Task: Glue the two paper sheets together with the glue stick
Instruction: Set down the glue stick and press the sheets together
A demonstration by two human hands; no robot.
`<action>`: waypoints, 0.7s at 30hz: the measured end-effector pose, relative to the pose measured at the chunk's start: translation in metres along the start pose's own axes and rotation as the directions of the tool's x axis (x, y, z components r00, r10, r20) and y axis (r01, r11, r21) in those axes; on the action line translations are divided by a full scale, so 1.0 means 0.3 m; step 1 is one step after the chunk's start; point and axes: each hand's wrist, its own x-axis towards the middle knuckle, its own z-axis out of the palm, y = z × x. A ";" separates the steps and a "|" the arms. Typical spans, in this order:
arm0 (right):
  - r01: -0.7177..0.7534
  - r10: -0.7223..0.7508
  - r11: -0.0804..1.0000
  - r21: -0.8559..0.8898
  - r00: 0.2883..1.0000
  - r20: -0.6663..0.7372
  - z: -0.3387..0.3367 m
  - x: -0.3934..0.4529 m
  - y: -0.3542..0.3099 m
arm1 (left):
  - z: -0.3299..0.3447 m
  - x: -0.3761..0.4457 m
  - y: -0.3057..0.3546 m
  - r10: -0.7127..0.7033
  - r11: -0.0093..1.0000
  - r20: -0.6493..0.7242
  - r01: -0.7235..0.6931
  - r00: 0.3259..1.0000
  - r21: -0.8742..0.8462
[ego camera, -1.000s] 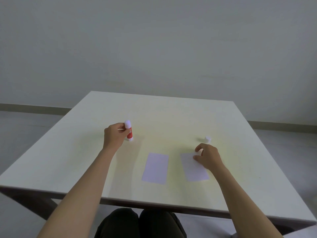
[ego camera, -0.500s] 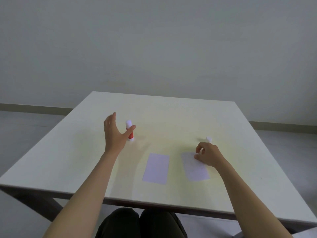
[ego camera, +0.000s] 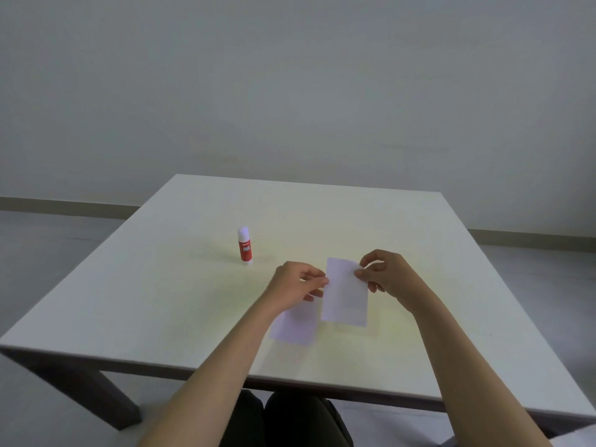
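Note:
A white paper sheet [ego camera: 345, 293] is lifted off the table, held by its upper part between both hands. My left hand [ego camera: 295, 283] pinches its left edge and my right hand [ego camera: 385, 274] pinches its right edge. The second paper sheet [ego camera: 295, 325] lies flat on the table just below my left hand, partly hidden by the wrist. The red and white glue stick [ego camera: 245, 245] stands upright on the table, well to the left of both hands and untouched. Its small white cap is hidden behind my right hand.
The pale table [ego camera: 161, 301] has its near edge just in front of my dark-clothed knees [ego camera: 290, 417]. A grey wall rises behind the far edge, and grey floor shows at both sides.
My left hand let go of the glue stick and moved right to the raised sheet. My right hand lifted the right sheet off the table; the glue stick stands alone.

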 end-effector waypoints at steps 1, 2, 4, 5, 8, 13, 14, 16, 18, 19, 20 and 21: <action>0.005 -0.005 0.999 0.046 1.000 0.000 0.007 -0.002 -0.008 | 0.000 -0.004 0.004 0.015 1.000 -0.038 -0.016 0.999 -0.010; 0.005 -0.005 0.996 0.086 1.000 -0.003 0.017 -0.004 -0.014 | -0.004 -0.006 0.007 0.032 0.999 -0.080 -0.032 0.996 0.001; 0.001 0.002 0.990 0.142 1.000 -0.023 0.043 -0.011 -0.021 | -0.023 -0.010 0.011 0.030 1.000 -0.118 -0.029 0.993 0.009; -0.008 0.013 0.987 0.162 0.999 -0.033 0.061 -0.016 -0.023 | -0.036 -0.014 0.011 0.019 1.000 -0.117 -0.018 0.993 0.005; -0.081 0.089 0.971 0.225 0.996 -0.025 0.122 -0.034 -0.014 | -0.083 -0.029 -0.003 -0.031 0.999 -0.101 0.030 0.994 -0.013; -0.148 0.145 0.956 0.255 0.989 0.033 0.219 -0.072 0.015 | -0.152 -0.065 -0.041 -0.119 0.993 -0.056 0.118 0.991 -0.019; -0.160 0.156 0.956 0.246 0.987 0.037 0.231 -0.076 0.016 | -0.161 -0.069 -0.048 -0.137 0.991 -0.049 0.137 0.989 -0.003; -0.189 0.183 0.959 0.209 0.982 0.044 0.252 -0.079 0.014 | -0.176 -0.075 -0.062 -0.171 0.984 -0.045 0.173 0.984 0.031; -0.209 0.206 0.964 0.163 0.978 0.036 0.271 -0.080 0.011 | -0.185 -0.081 -0.074 -0.193 0.978 -0.043 0.196 0.980 0.078; -0.212 0.210 0.968 0.135 0.977 0.024 0.280 -0.079 0.012 | -0.186 -0.083 -0.079 -0.197 0.974 -0.043 0.201 0.979 0.103; -0.212 0.212 0.972 0.103 0.977 0.011 0.288 -0.080 0.013 | -0.186 -0.085 -0.084 -0.198 0.970 -0.046 0.202 0.979 0.132; -0.212 0.212 0.975 0.070 0.977 -0.001 0.296 -0.081 0.015 | -0.184 -0.086 -0.089 -0.197 0.966 -0.051 0.203 0.979 0.163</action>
